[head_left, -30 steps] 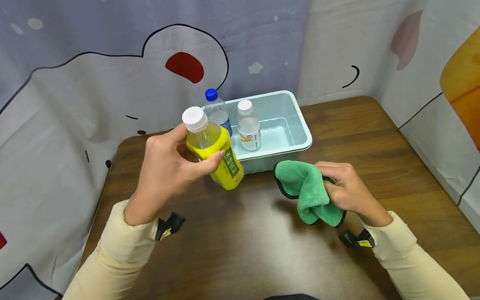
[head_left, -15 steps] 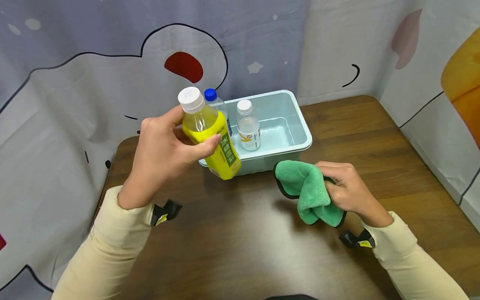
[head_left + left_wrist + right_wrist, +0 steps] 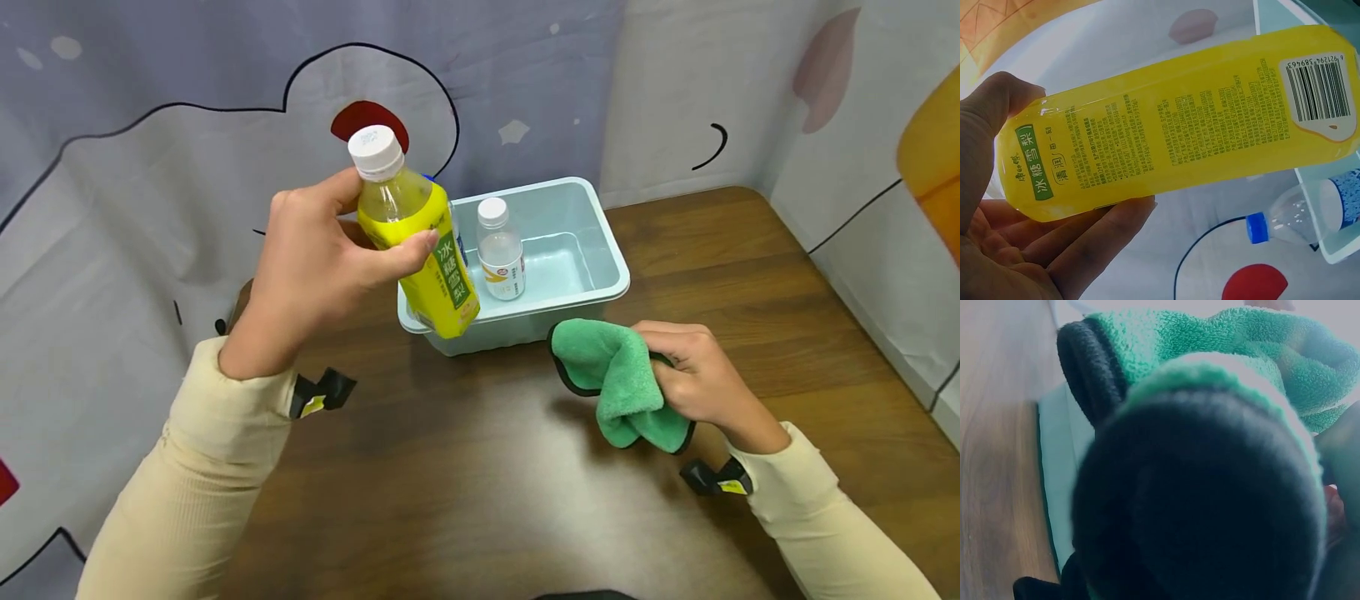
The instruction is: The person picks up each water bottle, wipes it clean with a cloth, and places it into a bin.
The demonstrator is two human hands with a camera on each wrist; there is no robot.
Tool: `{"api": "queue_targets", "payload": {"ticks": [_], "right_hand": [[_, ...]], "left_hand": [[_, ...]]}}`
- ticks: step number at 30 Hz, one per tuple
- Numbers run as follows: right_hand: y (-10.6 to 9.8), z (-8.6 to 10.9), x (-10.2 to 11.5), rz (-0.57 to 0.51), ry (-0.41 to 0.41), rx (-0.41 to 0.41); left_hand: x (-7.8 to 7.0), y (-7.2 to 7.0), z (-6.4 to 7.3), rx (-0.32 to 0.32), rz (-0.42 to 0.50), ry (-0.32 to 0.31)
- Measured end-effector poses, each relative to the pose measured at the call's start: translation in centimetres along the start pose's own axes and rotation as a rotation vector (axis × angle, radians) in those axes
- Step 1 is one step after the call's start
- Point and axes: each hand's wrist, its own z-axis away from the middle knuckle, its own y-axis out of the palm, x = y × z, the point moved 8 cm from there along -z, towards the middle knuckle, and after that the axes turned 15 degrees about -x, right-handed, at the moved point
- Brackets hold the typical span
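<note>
My left hand (image 3: 311, 267) grips a yellow-labelled drink bottle (image 3: 427, 267) with a white cap, tilted and raised in front of the bin's left end. In the left wrist view the bottle (image 3: 1166, 125) shows its barcode side, with thumb and fingers around the cap-side part of the label. A green cloth (image 3: 622, 379) with black edging is bunched in my right hand (image 3: 693, 371), above the table. That cloth (image 3: 1210, 337) fills most of the right wrist view and hides most of the hand there.
A pale blue plastic bin (image 3: 611, 275) stands at the back of the wooden table (image 3: 465, 467). Inside it are a clear bottle (image 3: 500, 250) with a white cap and a blue-capped bottle (image 3: 1291, 215), mostly hidden in the head view. Printed curtains (image 3: 525, 83) surround the table.
My left hand has lifted the yellow-labelled bottle up and slightly left, so it now covers most of the blue-capped bottle. The right hand and cloth have stayed in place.
</note>
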Motion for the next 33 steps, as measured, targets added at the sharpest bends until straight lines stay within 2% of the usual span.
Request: {"api": "queue_targets", "payload": {"ticks": [12, 19, 26, 33], "right_hand": [[0.5, 0.0, 0.1, -0.038, -0.004, 0.008], [0.4, -0.1, 0.2, -0.033, -0.010, 0.009], [0.3, 0.0, 0.1, -0.009, 0.006, 0.010], [0.1, 0.1, 0.1, -0.020, 0.007, 0.005]], "left_hand": [[-0.2, 0.6, -2.2, 0.022, -0.029, -0.050], [-0.3, 1.5, -3.3, 0.044, -0.047, -0.072], [-0.6, 2.4, -4.2, 0.067, -0.078, -0.063], [-1.0, 3.8, -4.8, 0.086, -0.054, -0.058]]}}
